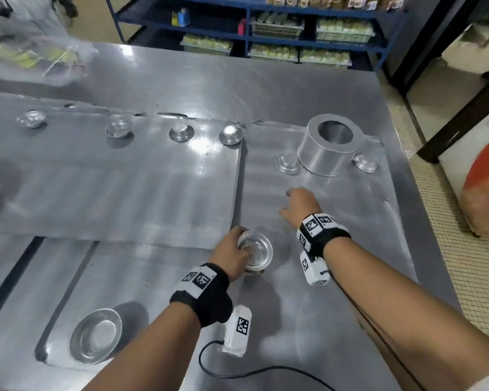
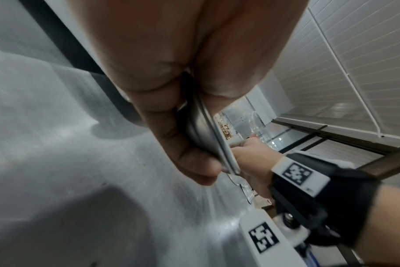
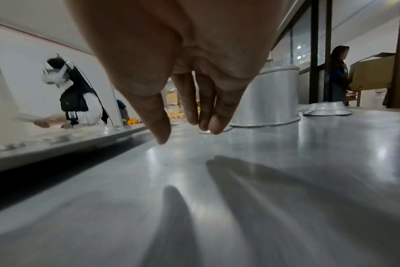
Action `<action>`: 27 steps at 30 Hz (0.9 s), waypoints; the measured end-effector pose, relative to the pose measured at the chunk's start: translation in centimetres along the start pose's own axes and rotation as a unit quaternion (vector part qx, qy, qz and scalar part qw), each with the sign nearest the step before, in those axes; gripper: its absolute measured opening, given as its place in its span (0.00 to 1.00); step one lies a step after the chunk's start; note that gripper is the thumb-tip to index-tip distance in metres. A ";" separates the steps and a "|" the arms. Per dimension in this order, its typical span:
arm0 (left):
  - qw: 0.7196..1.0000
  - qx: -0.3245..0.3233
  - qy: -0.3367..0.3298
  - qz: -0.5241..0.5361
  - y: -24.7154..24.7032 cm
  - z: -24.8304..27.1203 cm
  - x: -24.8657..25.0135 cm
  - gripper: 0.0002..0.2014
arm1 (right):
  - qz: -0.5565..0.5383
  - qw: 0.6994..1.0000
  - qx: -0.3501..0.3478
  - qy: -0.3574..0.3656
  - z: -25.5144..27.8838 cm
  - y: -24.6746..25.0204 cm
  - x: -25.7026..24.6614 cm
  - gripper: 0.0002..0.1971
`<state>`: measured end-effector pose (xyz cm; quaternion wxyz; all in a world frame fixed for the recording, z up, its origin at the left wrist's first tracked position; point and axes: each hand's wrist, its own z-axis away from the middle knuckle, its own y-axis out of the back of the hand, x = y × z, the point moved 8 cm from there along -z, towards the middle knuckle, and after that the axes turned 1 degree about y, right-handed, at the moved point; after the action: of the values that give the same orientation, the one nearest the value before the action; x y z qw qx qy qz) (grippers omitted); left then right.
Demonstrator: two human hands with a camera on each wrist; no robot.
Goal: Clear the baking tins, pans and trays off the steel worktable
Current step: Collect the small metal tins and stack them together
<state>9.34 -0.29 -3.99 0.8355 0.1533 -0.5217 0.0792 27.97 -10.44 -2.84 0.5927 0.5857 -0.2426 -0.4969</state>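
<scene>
My left hand (image 1: pixel 232 249) grips a small round tin (image 1: pixel 256 251) near the middle front of the steel worktable (image 1: pixel 181 71); in the left wrist view its fingers (image 2: pixel 189 159) curl round the tin's rim (image 2: pixel 208 130). My right hand (image 1: pixel 298 204) hovers open over a flat tray (image 1: pixel 350 210), fingers (image 3: pixel 189 108) straight and empty. Ahead of it stands a tall ring tin (image 1: pixel 329 145) (image 3: pixel 269 97) with a small upturned tin (image 1: pixel 288 164) on its left and another small tin (image 1: pixel 366 162) (image 3: pixel 329 108) on its right.
A large flat tray (image 1: pixel 110 179) on the left carries several small tins along its far edge (image 1: pixel 181 132). A shallow round pan (image 1: pixel 95 335) lies front left. Blue shelves (image 1: pixel 266 26) stand behind the table. Another person (image 3: pixel 73 97) works at the far side.
</scene>
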 end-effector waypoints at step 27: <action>0.996 0.021 0.059 0.064 -0.1 -0.1 0.1 0.14 | -0.040 0.996 0.084 -0.007 -8.3 1.2 -0.2 0.33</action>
<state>9.49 -0.33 -4.01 0.8544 0.1327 -0.4788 0.1521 35.42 -6.73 -3.30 0.5196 0.6390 -0.2640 -0.5019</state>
